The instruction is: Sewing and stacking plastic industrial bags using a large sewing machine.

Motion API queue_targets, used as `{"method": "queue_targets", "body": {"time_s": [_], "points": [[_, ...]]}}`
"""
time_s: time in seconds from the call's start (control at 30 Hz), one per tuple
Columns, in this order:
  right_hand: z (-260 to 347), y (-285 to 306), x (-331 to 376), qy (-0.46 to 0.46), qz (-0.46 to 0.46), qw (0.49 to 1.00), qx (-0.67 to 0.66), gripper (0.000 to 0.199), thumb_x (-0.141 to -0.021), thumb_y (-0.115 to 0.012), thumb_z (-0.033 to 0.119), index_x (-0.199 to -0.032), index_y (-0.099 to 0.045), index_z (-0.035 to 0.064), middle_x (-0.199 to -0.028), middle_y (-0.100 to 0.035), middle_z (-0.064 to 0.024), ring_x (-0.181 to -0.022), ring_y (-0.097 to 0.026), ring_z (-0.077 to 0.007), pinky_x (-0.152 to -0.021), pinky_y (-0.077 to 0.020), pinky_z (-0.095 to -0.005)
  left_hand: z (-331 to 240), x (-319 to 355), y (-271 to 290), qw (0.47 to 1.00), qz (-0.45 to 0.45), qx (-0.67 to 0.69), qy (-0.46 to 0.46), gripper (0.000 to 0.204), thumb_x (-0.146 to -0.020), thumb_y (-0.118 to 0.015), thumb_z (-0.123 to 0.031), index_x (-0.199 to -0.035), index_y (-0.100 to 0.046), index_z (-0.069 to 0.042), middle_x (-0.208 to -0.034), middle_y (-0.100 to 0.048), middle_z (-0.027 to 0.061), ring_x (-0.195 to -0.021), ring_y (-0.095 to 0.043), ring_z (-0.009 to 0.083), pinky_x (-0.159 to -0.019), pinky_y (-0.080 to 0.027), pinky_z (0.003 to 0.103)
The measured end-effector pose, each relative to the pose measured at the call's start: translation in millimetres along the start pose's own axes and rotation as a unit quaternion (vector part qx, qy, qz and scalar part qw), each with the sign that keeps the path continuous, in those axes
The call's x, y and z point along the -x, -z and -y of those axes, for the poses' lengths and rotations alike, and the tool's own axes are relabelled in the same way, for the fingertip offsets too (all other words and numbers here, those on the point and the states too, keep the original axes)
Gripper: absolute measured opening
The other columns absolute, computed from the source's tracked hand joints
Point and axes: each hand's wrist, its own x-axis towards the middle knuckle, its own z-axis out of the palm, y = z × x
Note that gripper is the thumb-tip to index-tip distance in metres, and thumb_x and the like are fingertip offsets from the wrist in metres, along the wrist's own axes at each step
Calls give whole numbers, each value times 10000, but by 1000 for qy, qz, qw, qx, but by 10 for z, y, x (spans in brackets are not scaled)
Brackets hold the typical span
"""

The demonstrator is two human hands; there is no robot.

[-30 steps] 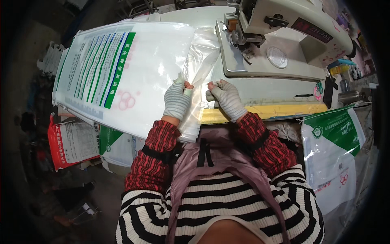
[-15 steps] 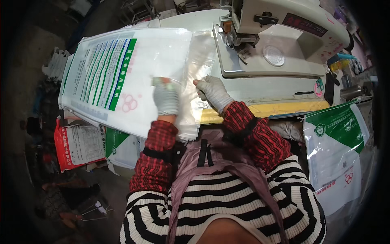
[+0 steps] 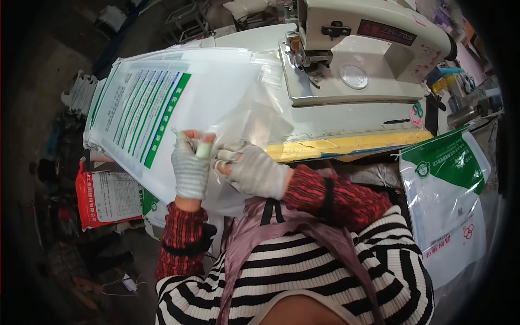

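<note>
Pinching the near edge of the clear plastic liner (image 3: 254,116), the left hand (image 3: 189,168) in its grey knit fingerless glove has drawn in beside the right hand (image 3: 252,170), both closed on that film, which sticks out of the white woven sack with green printed stripes (image 3: 157,108), left of the cream sewing machine (image 3: 357,54). They look mid-adjustment.

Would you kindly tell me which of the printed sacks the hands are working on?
The large white sack with green stripes lying on the sewing table, at the left hand and right hand. The red-edged sack and the green-topped sack lie untouched at either side.
</note>
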Motion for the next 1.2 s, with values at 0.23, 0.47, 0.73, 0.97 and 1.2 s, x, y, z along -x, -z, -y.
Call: {"method": "queue_targets", "body": {"time_s": [0.23,0.47,0.73,0.97,1.2], "points": [[-1418,-82,426,-147,-139,969,142,212,-827,-575,37,-1037,-594,42,-916,-615,-66,-873,-571,-180,-775,-481,-314,124,455,822,955,-63,-243,-156,103,-877,-574,-87,-808,-587,-12,-630,-574,142,-545,-567,275,-515,-436,354],[-962,412,418,-339,-294,893,-21,297,-775,-711,233,-1001,-627,61,-859,-620,-90,-810,-590,-202,-681,-472,-360,65,531,866,950,-71,-257,-163,120,-889,-556,-93,-812,-595,-10,-645,-574,156,-563,-562,291,-548,-443,370],[-1044,259,259,-144,-53,955,253,131,-869,-511,139,-941,-593,67,-756,-616,-115,-615,-587,-276,-620,-505,-367,-14,553,840,957,-93,-231,-149,129,-898,-529,-100,-856,-596,1,-667,-581,156,-575,-561,303,-569,-447,365],[-1282,-451,289,-107,-116,957,241,126,-858,-488,85,-876,-612,65,-726,-614,-100,-612,-583,-215,-571,-490,-311,133,894,1081,947,-65,-276,-152,164,-841,-492,-9,-964,-600,-1,-726,-594,98,-597,-573,189,-562,-467,315],[-839,513,-546,-170,-230,942,175,154,-764,-641,133,-914,-618,107,-768,-634,-97,-733,-602,-280,-704,-484,-367,-14,1287,1186,864,-7,-454,-217,219,-719,-584,3,-934,-619,0,-620,-596,115,-471,-539,277,-438,-420,376]]}}
